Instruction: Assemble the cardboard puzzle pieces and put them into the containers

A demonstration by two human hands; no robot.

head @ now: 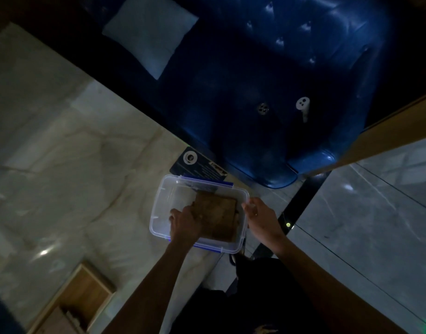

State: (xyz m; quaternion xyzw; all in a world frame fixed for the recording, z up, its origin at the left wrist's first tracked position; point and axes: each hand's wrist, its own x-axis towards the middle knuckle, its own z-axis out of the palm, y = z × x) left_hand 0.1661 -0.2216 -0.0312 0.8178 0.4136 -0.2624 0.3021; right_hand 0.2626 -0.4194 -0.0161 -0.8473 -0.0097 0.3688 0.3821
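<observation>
- One brown cardboard puzzle slab [216, 219], seemingly already fitted together into a single flat square, is lying inside the clear plastic container [159, 206], toward its right half; the dim light is hiding any seams between pieces.
- The person's left hand [185, 224] is reaching down into the container, its fingers curling over the slab's left edge and apparently pressing or gripping it there.
- The person's right hand [257, 214] is pinching the container's right rim, steadying the box on the pale marble table [62, 153].
- Judging from this, the putting-in step for this slab is finishing: it is resting on the container floor, and only the release seems left.
- The lid [207, 180], blue-edged, is lying just behind the container, partly under its far rim, so closing is probably not yet done.
- No other loose pieces or second container are showing clearly, so how much of the task is remaining cannot be told.
</observation>
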